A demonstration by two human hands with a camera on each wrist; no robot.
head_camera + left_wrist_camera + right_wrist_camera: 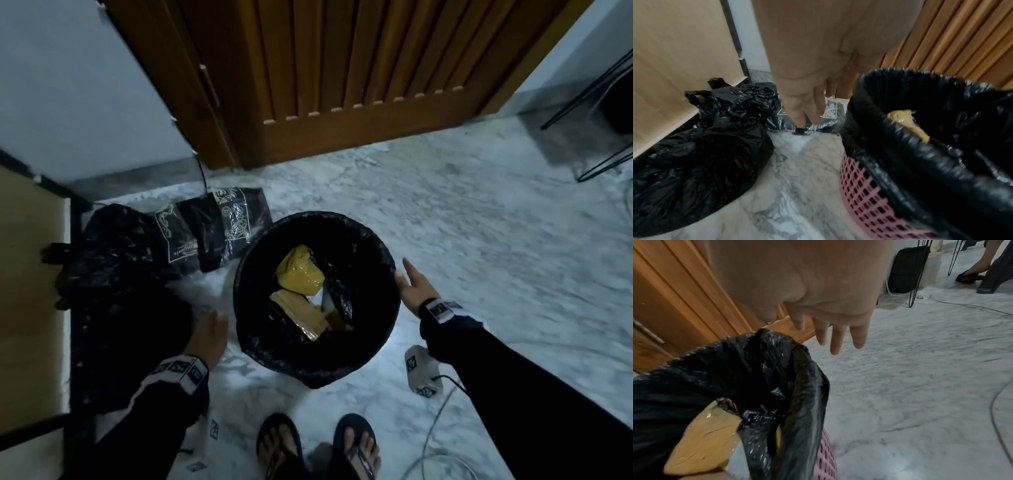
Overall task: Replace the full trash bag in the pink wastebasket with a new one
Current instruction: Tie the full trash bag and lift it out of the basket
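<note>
The pink lattice wastebasket stands on the marble floor, lined with a black trash bag folded over its rim. Yellow wrappers and card lie inside. My left hand hovers just left of the basket, fingers straight and relaxed, holding nothing. My right hand is at the basket's right rim with fingers extended; whether it touches the bag's edge I cannot tell. A flat pack of black bags with gold print lies on the floor behind the basket.
A stuffed black bag sits left of the basket against a light wooden panel. A wooden door stands behind. Cables and a white tagged device lie at the right; black wire legs stand at far right. Another person's foot is far off.
</note>
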